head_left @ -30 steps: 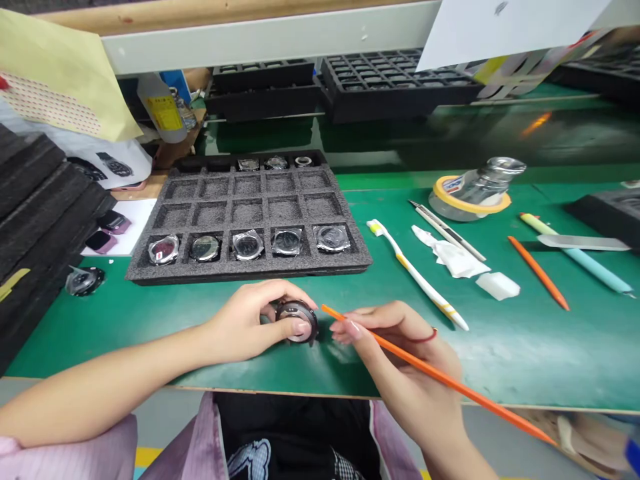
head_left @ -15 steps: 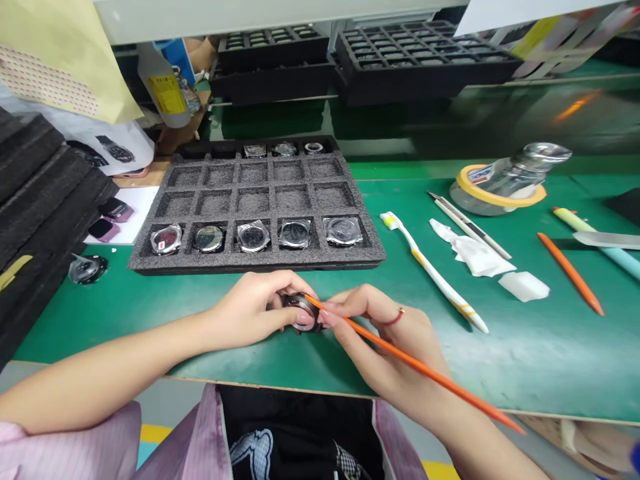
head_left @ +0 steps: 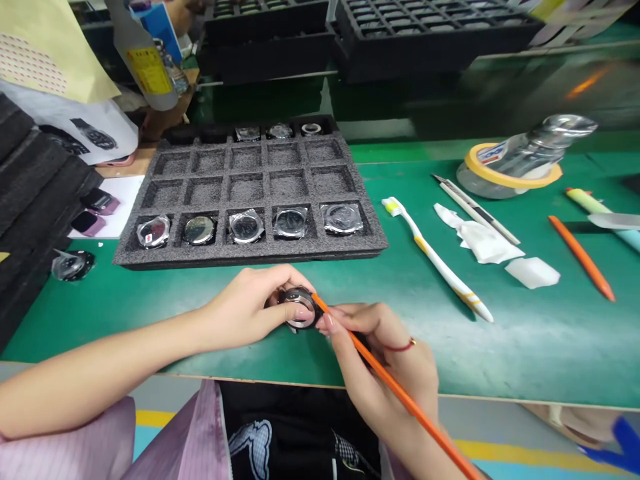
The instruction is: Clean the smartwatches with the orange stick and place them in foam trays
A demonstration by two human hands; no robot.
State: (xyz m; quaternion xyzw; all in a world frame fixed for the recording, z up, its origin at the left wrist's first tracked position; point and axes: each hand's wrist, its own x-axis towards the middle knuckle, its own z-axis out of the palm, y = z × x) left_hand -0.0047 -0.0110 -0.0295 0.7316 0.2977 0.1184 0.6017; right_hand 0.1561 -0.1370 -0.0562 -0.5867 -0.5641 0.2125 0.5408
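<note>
My left hand (head_left: 260, 308) is closed around a round dark watch case (head_left: 299, 300), with the thumb lying across its face. In my right hand (head_left: 385, 353) an orange pointed stick (head_left: 400, 393) is pinched between thumb and fingers. Its tip meets the upper right rim of the watch case. The stick's other end runs down past my right wrist. Just beyond my hands lies a black foam tray (head_left: 240, 257) with square pockets. Several film-wrapped watch cases (head_left: 245, 227) fill its front row, and a few more sit in the back row.
To the right lie a toothbrush (head_left: 440, 267), a pen-like tool (head_left: 480, 210), white tissue (head_left: 487, 240), a white block (head_left: 533, 273) and another orange stick (head_left: 583, 259). A glass jar (head_left: 540, 150) leans in a yellow-rimmed bowl. Foam trays (head_left: 30, 193) are stacked at left, near two purple watches (head_left: 95, 210).
The orange stick has swung steeper, its far end lower, and my right hand has turned with it. The watch case is tilted more face-up. The whole view has shifted slightly.
</note>
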